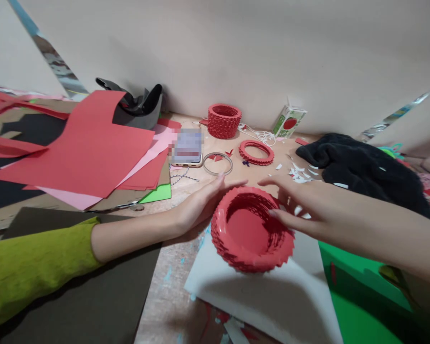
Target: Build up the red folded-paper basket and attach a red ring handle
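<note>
A round red bowl-like basket (pixel 252 258), built up in jagged layers of what looks like foam or paper, stands on a white sheet (pixel 236 296). Its flat bottom shows inside, and a clear strip of tape sits on its left rim. My left hand (pixel 198 203) lies along its left side, fingers stretched out and nothing held. On the other side is my right hand (pixel 297 198), fingers apart, its thumb over the rim and index finger reaching behind; some fingertips are hidden. Behind stand a taller red ring stack (pixel 224 129) and a flat red ring (pixel 256 160).
Red and pink sheets (pixel 82 143) pile up at left, beside a phone (pixel 188 145) and a tape-like ring (pixel 217 173). A small drink carton (pixel 289 122) stands by the wall. White scraps (pixel 299 173) and black cloth (pixel 354 162) lie right, above a green sheet (pixel 358 296).
</note>
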`<state>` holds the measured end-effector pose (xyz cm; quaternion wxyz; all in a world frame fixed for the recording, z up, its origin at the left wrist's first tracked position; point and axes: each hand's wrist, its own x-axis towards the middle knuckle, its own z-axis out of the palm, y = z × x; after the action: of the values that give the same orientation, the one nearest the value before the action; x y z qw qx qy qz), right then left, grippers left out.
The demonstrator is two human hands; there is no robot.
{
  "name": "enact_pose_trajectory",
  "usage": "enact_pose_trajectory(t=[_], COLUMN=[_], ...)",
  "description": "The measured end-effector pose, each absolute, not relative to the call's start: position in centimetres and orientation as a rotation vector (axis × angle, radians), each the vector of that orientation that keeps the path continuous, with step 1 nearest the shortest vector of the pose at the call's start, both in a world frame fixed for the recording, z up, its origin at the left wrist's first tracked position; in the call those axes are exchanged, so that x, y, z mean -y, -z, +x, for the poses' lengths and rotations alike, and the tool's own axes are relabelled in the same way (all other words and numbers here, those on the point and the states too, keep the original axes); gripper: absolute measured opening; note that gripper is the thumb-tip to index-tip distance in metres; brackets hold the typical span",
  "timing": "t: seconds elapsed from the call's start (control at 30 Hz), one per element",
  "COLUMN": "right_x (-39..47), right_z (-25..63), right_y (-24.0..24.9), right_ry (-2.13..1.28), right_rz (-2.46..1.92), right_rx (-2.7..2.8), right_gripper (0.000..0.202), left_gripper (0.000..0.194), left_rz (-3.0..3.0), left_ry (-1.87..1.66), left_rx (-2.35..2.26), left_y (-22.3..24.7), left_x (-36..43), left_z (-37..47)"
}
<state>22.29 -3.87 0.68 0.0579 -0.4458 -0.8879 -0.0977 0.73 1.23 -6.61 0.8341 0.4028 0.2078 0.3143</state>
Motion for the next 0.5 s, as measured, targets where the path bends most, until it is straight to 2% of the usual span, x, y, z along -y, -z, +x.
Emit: enact_pose_trajectory(t=[0.07, 0.3, 0.5], right_x=[3.0, 0.6, 0.3], right_z=[22.0, 20.9, 20.7], right_y=[-1.3, -1.2, -0.3], right_ry=[0.126, -0.152, -0.174], right_rz=[-1.381, -1.243, -1.184], right_rx=[2.737, 2.527, 2.445], right_gripper=[0.022, 0.024, 0.017], left_gripper=[0.049, 0.041, 0.034], left_rz=[0.846, 0.934, 0.952], left_ry=[-0.705, -0.741, -0.725], left_rx=[-0.448, -0.317, -0.377], left_y=[6.6, 6.6, 6.7], left_x=[-1.2, -1.3, -1.3], left_z=[0.8, 1.1, 0.9])
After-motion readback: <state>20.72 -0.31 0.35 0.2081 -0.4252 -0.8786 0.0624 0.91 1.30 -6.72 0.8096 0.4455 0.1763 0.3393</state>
